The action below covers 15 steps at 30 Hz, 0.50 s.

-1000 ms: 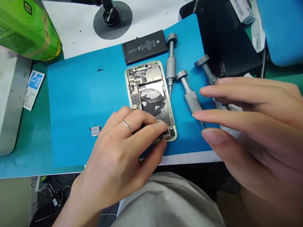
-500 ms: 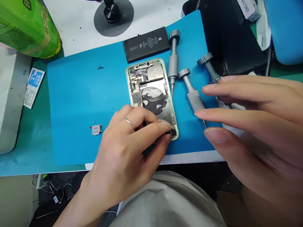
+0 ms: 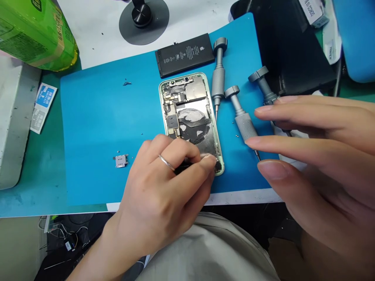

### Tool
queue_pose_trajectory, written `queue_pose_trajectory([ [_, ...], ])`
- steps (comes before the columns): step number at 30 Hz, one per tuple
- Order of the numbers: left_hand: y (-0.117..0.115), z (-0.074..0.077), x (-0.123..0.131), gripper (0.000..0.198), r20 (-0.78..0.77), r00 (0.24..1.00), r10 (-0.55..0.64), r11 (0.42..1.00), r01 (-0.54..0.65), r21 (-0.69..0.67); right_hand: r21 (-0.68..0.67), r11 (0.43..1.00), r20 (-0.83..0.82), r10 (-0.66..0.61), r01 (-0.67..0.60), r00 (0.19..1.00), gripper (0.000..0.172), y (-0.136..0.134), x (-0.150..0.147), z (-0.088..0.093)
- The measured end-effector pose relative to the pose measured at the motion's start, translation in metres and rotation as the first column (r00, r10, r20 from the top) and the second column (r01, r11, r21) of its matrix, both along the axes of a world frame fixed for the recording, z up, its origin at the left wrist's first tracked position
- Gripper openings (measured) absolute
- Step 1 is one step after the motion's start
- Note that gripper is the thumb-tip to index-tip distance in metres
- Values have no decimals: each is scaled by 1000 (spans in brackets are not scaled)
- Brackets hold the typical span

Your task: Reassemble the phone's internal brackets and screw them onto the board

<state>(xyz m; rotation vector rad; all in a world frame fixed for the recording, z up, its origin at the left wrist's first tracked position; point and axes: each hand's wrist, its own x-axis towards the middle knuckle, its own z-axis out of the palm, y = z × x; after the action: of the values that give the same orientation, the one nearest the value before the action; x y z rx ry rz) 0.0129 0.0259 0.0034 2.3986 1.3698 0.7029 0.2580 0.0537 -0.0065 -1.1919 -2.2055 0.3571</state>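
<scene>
An opened phone (image 3: 191, 88) with a pale green frame lies on the blue mat, its circuit board and metal back plate exposed. Over its lower end is my left hand (image 3: 164, 187), ring on one finger, with thumb and fingers pinched together. A dark part shows between those fingers, but I cannot make out what it is. My right hand (image 3: 316, 156) hovers at the right, fingers spread and holding nothing. Nearest to it are a grey screwdriver (image 3: 244, 123) and a second screwdriver (image 3: 263, 84) partly hidden behind the fingers. A third screwdriver (image 3: 218, 80) lies along the phone's right edge.
Above the phone lies a black battery (image 3: 186, 55). A small metal SIM reader (image 3: 121, 160) and tiny screws are scattered across the blue mat (image 3: 93, 117). A green bottle-like container (image 3: 35, 35) stands at the upper left, a round stand base (image 3: 145, 33) at the back.
The view has shifted slightly, so everything sits a little further right. My left hand keeps pinching at the phone's lower end, with its fingers drawn closer together. My right hand stays spread.
</scene>
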Motion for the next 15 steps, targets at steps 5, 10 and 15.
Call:
queue_pose_trajectory([
  [5, -3, 1, -2, 14, -52, 998, -30, 1000, 30, -7, 20, 1000, -27, 18, -17, 999, 14, 1, 2, -3],
  [10, -5, 1, -5, 19, -59, 998, -36, 999, 36, 9, 38, 998, 1, 45, -45, 999, 17, 3, 6, -5],
  [15, -7, 9, -5, 23, 32, 998, 62, 995, -59, -86, 2, 999, -86, -43, 43, 995, 12, 2, -1, -2],
])
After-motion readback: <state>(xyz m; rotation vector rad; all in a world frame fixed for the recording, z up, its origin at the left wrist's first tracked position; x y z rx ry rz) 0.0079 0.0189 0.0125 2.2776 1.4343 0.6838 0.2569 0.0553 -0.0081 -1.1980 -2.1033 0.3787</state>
